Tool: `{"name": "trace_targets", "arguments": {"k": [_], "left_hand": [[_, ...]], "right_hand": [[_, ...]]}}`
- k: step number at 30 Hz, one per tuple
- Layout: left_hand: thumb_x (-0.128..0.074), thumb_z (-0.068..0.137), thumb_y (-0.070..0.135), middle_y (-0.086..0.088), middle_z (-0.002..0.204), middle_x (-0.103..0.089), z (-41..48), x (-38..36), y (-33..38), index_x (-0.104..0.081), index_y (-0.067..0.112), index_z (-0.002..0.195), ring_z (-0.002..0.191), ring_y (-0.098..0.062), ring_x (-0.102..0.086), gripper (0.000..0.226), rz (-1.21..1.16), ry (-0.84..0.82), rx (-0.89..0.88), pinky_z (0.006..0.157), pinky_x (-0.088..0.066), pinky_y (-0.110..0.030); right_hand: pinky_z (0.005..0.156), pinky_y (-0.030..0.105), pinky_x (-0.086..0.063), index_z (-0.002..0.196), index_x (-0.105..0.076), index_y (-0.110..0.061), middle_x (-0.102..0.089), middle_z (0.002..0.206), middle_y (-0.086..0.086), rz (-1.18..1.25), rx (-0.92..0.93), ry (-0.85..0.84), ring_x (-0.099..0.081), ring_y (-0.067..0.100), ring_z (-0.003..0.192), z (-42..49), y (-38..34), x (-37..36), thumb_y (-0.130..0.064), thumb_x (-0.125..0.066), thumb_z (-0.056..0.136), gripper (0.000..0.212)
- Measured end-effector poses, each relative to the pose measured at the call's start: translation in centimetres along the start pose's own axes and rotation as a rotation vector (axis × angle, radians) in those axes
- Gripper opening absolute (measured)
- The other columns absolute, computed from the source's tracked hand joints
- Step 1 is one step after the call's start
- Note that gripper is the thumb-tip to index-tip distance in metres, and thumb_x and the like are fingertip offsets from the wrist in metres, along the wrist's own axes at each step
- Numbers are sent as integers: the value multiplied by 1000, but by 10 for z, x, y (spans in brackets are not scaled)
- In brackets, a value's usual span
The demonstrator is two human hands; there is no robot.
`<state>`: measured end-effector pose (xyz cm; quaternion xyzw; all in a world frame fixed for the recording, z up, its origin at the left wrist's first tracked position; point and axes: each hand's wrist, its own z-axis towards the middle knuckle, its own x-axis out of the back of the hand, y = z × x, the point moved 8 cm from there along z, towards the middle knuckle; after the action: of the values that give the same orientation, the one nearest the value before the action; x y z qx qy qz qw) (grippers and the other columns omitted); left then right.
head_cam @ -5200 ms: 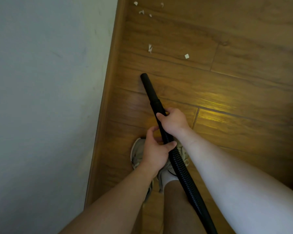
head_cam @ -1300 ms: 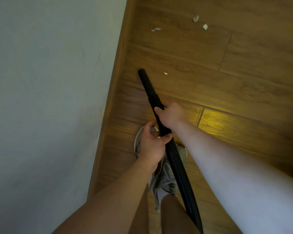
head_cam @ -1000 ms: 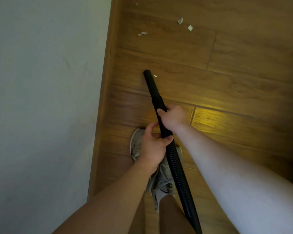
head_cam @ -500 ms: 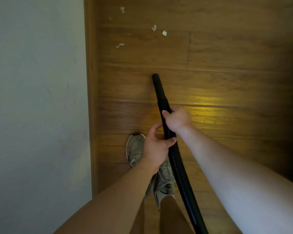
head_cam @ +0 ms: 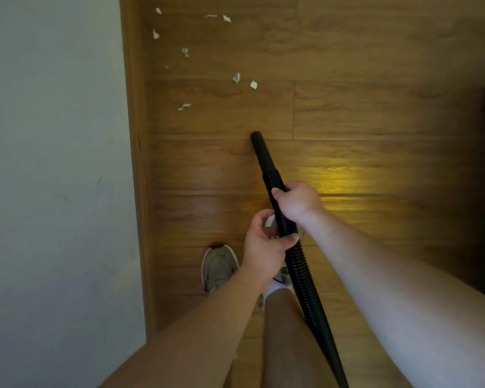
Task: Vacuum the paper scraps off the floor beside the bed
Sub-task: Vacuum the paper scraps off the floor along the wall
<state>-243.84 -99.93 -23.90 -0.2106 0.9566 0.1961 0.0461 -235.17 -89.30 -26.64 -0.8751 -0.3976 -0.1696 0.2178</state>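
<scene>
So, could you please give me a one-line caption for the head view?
Left hand and right hand grip a black vacuum hose, nozzle short of paper scraps on the floor.

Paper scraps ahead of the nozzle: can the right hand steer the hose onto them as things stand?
Probably yes: the right hand grips the hose, and only bare floor lies between nozzle and paper scraps.

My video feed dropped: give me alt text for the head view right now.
The left hand and right hand grip a black vacuum hose; its nozzle points at the wood floor, short of white paper scraps scattered ahead.
</scene>
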Motion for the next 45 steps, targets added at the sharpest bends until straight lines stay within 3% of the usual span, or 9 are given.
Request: {"name": "trace_targets", "arguments": {"k": [7, 15, 19, 24, 27, 30, 34, 37, 45], "left_hand": [[-76, 82, -9, -10, 104, -70, 19, -30, 40, -55, 26, 115, 88, -23, -71, 52, 15, 22, -15, 87, -60, -50], [-76, 82, -8, -10, 101, -68, 39, -54, 92, -53, 25, 123, 78, -18, -71, 57, -18, 68, -1, 63, -60, -28], [-78, 81, -6, -7, 98, -69, 46, -60, 112, -53, 31, 114, 83, -22, -72, 56, -16, 83, -3, 77, -61, -41], [-80, 80, -3, -7, 99, -70, 57, -60, 133, -54, 34, 113, 85, -24, -72, 56, 7, 120, -19, 85, -60, -50], [-78, 80, -5, -9, 98, -70, 61, -60, 141, -53, 32, 111, 86, -27, -72, 54, 1, 130, -15, 86, -59, -54], [-78, 80, -5, -12, 101, -70, 62, -58, 146, -52, 30, 112, 88, -29, -72, 54, -16, 131, -9, 86, -59, -54], [-77, 81, -8, -10, 98, -69, 69, -51, 156, -52, 30, 113, 86, -29, -71, 55, -20, 135, -10, 85, -59, -54], [-77, 79, -9, -9, 99, -70, 77, -46, 165, -54, 30, 113, 88, -30, -71, 57, -33, 130, -10, 85, -60, -51], [-79, 79, -6, -7, 97, -69, 103, -42, 206, -55, 29, 116, 89, -28, -72, 57, -56, 134, -17, 81, -59, -46]], "right_hand": [[59, 26, -42, 106, -70, -18, -67, 86, 2, 50, 29, -36, -60, 20, 75, 28, -22, 39, -37, -55, 100, 25], [69, 27, -46, 108, -73, -18, -72, 95, 4, 46, 55, -98, -66, 24, 87, 65, -58, 74, -38, -59, 97, 27], [58, 24, -42, 107, -72, -18, -72, 94, 3, 16, 60, -139, -64, 22, 82, 79, -76, 83, -41, -59, 97, 28], [66, 27, -45, 107, -72, -14, -73, 97, 7, 15, 64, -153, -67, 25, 86, 92, -98, 91, -39, -60, 96, 30], [62, 26, -41, 106, -72, -15, -72, 95, 6, -37, 76, -169, -65, 23, 84, 97, -110, 92, -41, -60, 96, 30], [57, 25, -40, 105, -71, -15, -70, 93, 5, -96, 84, -194, -64, 21, 80, 99, -120, 90, -41, -59, 96, 30], [71, 27, -48, 114, -71, -16, -73, 101, 6, -52, 71, -158, -67, 22, 89, 102, -131, 89, -40, -59, 97, 32], [66, 26, -45, 116, -69, -15, -72, 104, 6, -40, 76, -130, -62, 20, 86, 104, -141, 91, -38, -56, 99, 31], [65, 25, -42, 114, -72, -17, -68, 90, 3, -33, 85, -95, -62, 21, 80, 126, -186, 106, -39, -57, 98, 31]]}}
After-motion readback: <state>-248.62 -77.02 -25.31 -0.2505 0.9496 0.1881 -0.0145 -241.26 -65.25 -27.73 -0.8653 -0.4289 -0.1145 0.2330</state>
